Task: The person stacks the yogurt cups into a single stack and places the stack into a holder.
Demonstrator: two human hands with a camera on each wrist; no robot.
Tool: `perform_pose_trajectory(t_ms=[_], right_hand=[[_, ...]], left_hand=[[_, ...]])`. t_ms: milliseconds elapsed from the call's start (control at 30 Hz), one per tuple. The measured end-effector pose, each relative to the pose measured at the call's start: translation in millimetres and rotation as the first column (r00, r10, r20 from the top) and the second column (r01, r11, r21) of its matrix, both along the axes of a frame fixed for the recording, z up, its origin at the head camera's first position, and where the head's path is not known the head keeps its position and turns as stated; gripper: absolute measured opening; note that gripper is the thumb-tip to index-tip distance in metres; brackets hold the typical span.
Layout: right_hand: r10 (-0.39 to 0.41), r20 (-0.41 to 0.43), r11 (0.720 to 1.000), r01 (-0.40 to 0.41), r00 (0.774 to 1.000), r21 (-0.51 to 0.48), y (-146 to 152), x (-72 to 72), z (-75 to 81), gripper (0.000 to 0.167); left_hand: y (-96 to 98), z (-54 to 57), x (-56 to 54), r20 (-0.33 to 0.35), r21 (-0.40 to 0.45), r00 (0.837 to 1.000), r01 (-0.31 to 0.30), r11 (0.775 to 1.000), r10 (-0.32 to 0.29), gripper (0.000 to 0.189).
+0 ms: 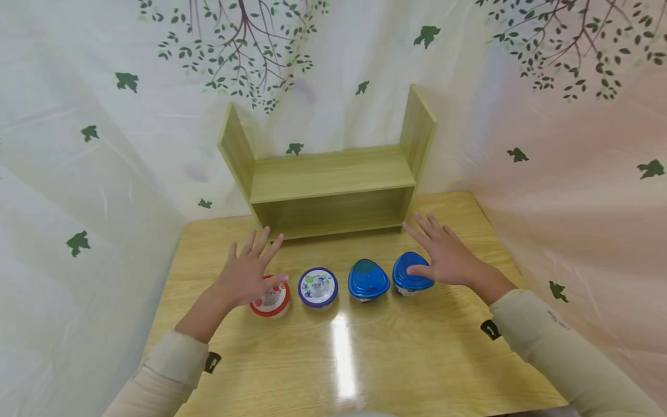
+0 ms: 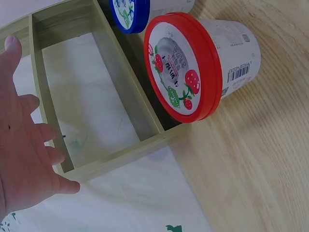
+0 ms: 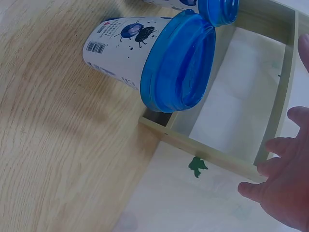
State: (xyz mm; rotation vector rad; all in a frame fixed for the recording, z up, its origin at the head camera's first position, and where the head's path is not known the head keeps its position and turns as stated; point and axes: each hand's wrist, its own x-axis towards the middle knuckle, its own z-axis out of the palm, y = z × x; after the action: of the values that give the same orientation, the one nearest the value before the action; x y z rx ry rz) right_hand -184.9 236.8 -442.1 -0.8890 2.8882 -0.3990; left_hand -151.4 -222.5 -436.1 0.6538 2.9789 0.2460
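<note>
A row of tubs stands on the wooden table. At its left is a tub with a red strawberry-printed lid (image 1: 271, 301), then one with a blue-rimmed white lid (image 1: 318, 288). To their right stand two printed cups with rounded-triangular blue lids, an inner one (image 1: 368, 279) and an outer one (image 1: 406, 267). My left hand (image 1: 244, 279) hovers over the red-lidded tub, fingers spread and holding nothing. Above the outer blue-lidded cup, my right hand (image 1: 449, 256) is likewise spread and holds nothing. In the wrist views, both hands appear apart from the tubs.
Behind the row, a two-level wooden shelf (image 1: 333, 174) with raised side panels stands at the table's back. A curtain (image 1: 333, 75) printed with branches and leaves hangs behind and at both sides. The wooden table (image 1: 406, 353) extends toward me.
</note>
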Motion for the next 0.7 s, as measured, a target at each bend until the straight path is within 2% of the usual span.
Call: perform_pose_trajectory(t_ms=[200,367,567,700], right_hand=[[-0.007,0.006,0.999,0.007,1.0,-0.032,0,1.7,-0.8,0.098],[-0.026,0.028,0.992,0.029,0.999,-0.124,-5,1.2,-5.2,0.096],[-0.049,0.106,0.95,0.079,0.993,-0.303,-20,1.7,-13.5,0.093],[-0.034,0.123,0.91,0.081,0.992,-0.408,-31,3.3,-18.5,0.091]], left_hand=[[0.7,-7.7,2.0,-0.001,0.046,1.0,-0.011,0.999,0.011,0.088],[-1.6,-21.6,3.6,0.015,0.122,0.999,-0.048,0.991,0.046,0.088],[-6.8,-39.3,7.9,0.006,0.16,0.995,-0.096,0.982,0.097,0.088],[-10.8,-49.8,13.8,0.011,0.248,0.991,-0.129,0.96,0.131,0.088]])
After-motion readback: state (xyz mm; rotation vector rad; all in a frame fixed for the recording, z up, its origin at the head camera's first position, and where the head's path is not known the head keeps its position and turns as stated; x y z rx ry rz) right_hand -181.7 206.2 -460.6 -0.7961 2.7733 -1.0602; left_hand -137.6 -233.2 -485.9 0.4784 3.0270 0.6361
